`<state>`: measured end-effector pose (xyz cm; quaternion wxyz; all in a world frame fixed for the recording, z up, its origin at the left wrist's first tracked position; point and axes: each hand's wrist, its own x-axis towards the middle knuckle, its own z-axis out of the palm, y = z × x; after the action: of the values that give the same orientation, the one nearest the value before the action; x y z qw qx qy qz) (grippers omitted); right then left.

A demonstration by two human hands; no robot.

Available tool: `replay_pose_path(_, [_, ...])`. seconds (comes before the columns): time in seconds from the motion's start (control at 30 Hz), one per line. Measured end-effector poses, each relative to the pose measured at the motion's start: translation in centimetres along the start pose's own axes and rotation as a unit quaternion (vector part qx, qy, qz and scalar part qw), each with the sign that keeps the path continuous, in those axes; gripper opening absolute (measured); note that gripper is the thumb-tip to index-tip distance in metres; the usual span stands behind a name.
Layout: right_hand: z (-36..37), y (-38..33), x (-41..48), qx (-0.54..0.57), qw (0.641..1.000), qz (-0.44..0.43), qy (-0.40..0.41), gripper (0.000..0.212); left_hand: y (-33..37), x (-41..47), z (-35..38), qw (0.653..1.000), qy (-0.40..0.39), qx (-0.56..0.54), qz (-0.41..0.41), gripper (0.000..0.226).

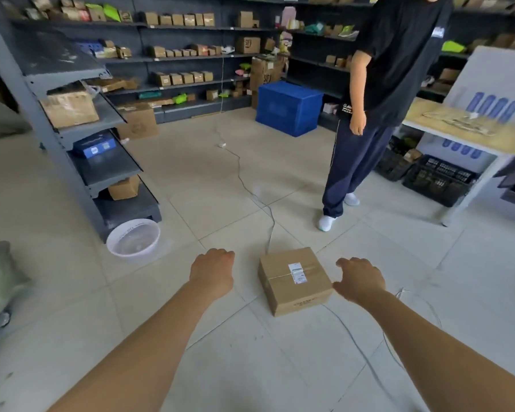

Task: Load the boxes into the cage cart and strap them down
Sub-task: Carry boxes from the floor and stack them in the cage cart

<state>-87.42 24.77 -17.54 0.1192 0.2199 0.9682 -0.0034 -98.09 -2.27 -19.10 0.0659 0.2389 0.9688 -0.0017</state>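
A taped cardboard box point(295, 279) sits on the tiled floor point(191, 188) with its label up, and no cage cart shows in this view. Both bare arms reach down toward it, one on each side, which looks like the set-up for a two-handed lift. The left hand point(213, 270) hangs near the box's left edge, apart from it, its fingers drooping loosely and holding nothing. The right hand point(360, 281) is spread wider, with the thumb at the box's right edge; I cannot tell if it touches. A thin cable point(241, 173) runs across the floor to the box's far edge and seems to pass under it, so a lift could snag it. Another person point(384, 84) stands beyond, near a blue crate point(289, 107).
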Motion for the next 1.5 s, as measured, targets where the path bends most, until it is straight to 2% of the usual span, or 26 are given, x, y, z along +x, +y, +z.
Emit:
replay_pose_path(0.17, [1.4,3.4,5.9,0.002,1.0,0.005,-0.03,0.05,3.2,6.5,2.3,0.999,-0.038,0.0,0.006,0.033])
replay_pose_path(0.33, [2.5,7.5,13.4,-0.002,0.998,-0.001,-0.057,0.047,7.5,13.1,4.7,0.996,-0.083,-0.024,-0.02,0.022])
replay_pose_path(0.53, [3.7,11.3,21.6,-0.023,0.996,-0.006,-0.09,0.044,11.2,20.4,7.6,0.987,-0.136,-0.055,-0.061,0.04])
replay_pose_path(0.8, [6.3,13.8,33.4,-0.024,0.99,-0.01,-0.141,0.044,12.9,30.3,12.7,0.969,-0.214,-0.077,-0.101,0.043])
replay_pose_path(1.1, [11.3,15.4,46.1,-0.062,0.974,-0.03,-0.215,0.042,14.2,40.1,19.7,0.932,-0.292,-0.134,-0.17,0.046])
replay_pose_path(1.33, [17.4,16.5,53.7,-0.056,0.962,-0.047,-0.262,0.04,16.1,44.7,25.8,0.901,-0.309,-0.171,-0.25,0.045])
replay_pose_path(1.5, [24.6,17.8,58.6,-0.042,0.958,-0.038,-0.282,0.039,17.6,47.4,32.8,0.878,-0.307,-0.194,-0.311,0.042])
